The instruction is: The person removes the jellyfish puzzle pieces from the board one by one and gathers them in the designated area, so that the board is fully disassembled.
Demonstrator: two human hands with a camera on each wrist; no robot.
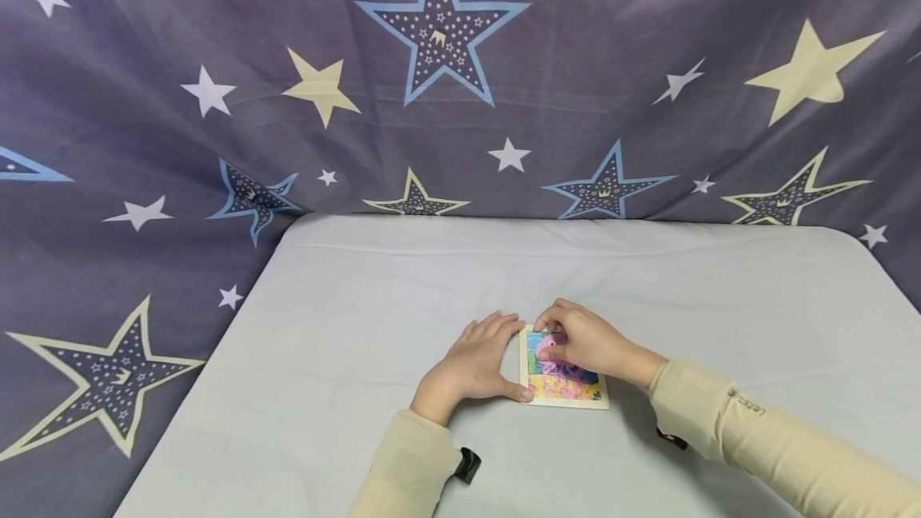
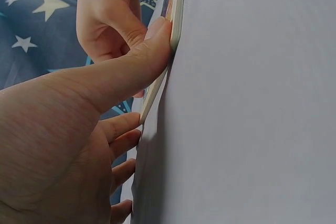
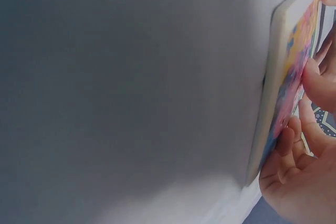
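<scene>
A small flat board [image 1: 576,404] with a cream border lies on the white table, bearing a bright picture [image 1: 568,386] with a pink cartoon figure. My left hand [image 1: 471,362] lies spread along its left side, thumb on the near corner and a fingertip at the far one. In the left wrist view, that thumb [image 2: 149,48] presses the board's edge. My right hand [image 1: 590,342] reaches over from the right, fingers bent and thumb down on the picture. The right fingers [image 3: 286,142] meet its surface in the right wrist view; I cannot tell whether they pinch a piece of it.
The table [image 1: 374,302] is covered by a pale, smooth cloth. Behind it and along the left hangs a dark curtain [image 1: 432,134] printed with stars. Both forearms wear beige sleeves [image 1: 791,430], with a black wrist strap [image 1: 468,466] showing by the left one.
</scene>
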